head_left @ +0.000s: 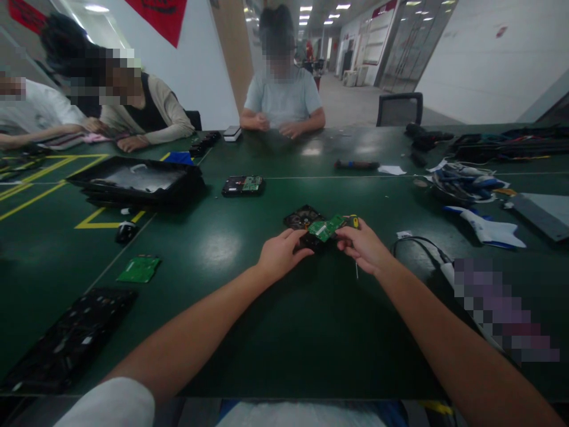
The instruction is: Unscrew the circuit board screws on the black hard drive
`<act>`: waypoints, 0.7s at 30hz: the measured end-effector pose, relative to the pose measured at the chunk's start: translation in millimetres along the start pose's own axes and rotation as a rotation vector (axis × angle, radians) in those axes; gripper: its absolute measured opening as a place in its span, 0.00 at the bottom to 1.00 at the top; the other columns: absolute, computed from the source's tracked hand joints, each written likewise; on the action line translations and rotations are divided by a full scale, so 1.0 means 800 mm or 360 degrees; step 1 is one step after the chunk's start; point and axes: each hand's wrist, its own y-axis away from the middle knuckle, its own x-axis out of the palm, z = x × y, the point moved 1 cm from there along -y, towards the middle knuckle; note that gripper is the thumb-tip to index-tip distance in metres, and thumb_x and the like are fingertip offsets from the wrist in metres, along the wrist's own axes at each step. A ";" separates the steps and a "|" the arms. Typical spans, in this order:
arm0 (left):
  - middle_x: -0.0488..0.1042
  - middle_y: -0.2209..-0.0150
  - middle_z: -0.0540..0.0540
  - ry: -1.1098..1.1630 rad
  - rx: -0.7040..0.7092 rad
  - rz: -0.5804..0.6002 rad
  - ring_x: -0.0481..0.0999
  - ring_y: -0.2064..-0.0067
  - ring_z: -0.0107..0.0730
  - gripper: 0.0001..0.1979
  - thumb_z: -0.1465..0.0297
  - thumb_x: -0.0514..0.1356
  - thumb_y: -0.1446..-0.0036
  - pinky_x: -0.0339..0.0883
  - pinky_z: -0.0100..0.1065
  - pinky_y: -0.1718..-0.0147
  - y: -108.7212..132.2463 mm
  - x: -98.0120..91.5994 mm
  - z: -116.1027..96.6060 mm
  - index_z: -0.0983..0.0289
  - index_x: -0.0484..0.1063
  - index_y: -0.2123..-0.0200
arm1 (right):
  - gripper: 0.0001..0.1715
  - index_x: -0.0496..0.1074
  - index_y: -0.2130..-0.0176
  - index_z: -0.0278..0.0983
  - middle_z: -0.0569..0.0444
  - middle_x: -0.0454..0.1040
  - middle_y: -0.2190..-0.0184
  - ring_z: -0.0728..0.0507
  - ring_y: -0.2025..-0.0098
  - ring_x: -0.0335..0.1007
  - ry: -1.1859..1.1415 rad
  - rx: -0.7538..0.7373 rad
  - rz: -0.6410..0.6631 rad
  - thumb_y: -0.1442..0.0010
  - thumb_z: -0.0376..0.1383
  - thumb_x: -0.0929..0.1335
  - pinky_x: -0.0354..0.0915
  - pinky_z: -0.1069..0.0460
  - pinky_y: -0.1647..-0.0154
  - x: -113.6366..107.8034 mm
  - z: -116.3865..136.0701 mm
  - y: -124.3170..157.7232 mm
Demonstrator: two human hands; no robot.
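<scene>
My left hand (283, 256) is closed on the left side of a black hard drive (312, 241), just above the table. A green circuit board (328, 228) lies tilted over the drive; whether it is still attached to it I cannot tell. My right hand (362, 244) pinches the board's right end. Also in the right hand is a screwdriver with a yellow and black handle (354, 222), its thin shaft pointing down below the fingers. Just behind the drive lies a dark, fan-like part (304, 216).
Left of me are a loose green board (139, 268), a long black panel (71, 338), a mouse (127, 231) and stacked black trays (137, 184). Another drive (243, 185) lies farther back. A power strip (466, 296), gloves (486, 227) and cables are on the right. Several people sit around the table.
</scene>
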 end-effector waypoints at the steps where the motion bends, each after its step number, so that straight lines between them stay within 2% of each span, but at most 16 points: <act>1: 0.81 0.56 0.53 -0.0006 -0.0003 -0.0008 0.81 0.60 0.36 0.27 0.52 0.65 0.32 0.72 0.35 0.60 0.001 -0.002 0.001 0.60 0.75 0.37 | 0.23 0.63 0.51 0.42 0.56 0.76 0.66 0.51 0.79 0.69 0.0037 0.0003 0.0011 0.42 0.27 0.72 0.43 0.62 0.88 0.001 -0.002 0.000; 6: 0.82 0.59 0.53 -0.0049 0.0003 -0.0025 0.80 0.61 0.36 0.24 0.53 0.62 0.29 0.71 0.36 0.62 0.003 -0.003 0.003 0.60 0.77 0.38 | 0.21 0.64 0.52 0.40 0.55 0.75 0.67 0.52 0.78 0.66 0.0227 0.0008 0.0034 0.40 0.28 0.73 0.46 0.61 0.86 -0.002 -0.009 -0.001; 12: 0.81 0.63 0.51 0.0019 0.0076 0.0020 0.79 0.63 0.35 0.28 0.54 0.64 0.31 0.70 0.35 0.63 0.006 0.000 0.000 0.59 0.73 0.34 | 0.21 0.64 0.49 0.41 0.55 0.76 0.66 0.53 0.78 0.64 0.0287 0.0011 0.0071 0.38 0.30 0.73 0.49 0.61 0.84 -0.006 -0.011 -0.003; 21: 0.81 0.63 0.52 0.0058 0.0119 0.0024 0.79 0.64 0.35 0.21 0.57 0.61 0.30 0.69 0.35 0.63 0.007 -0.003 -0.003 0.58 0.79 0.40 | 0.23 0.63 0.49 0.40 0.54 0.77 0.66 0.53 0.79 0.62 0.0286 0.0017 0.0160 0.38 0.30 0.74 0.47 0.61 0.84 -0.005 -0.020 -0.005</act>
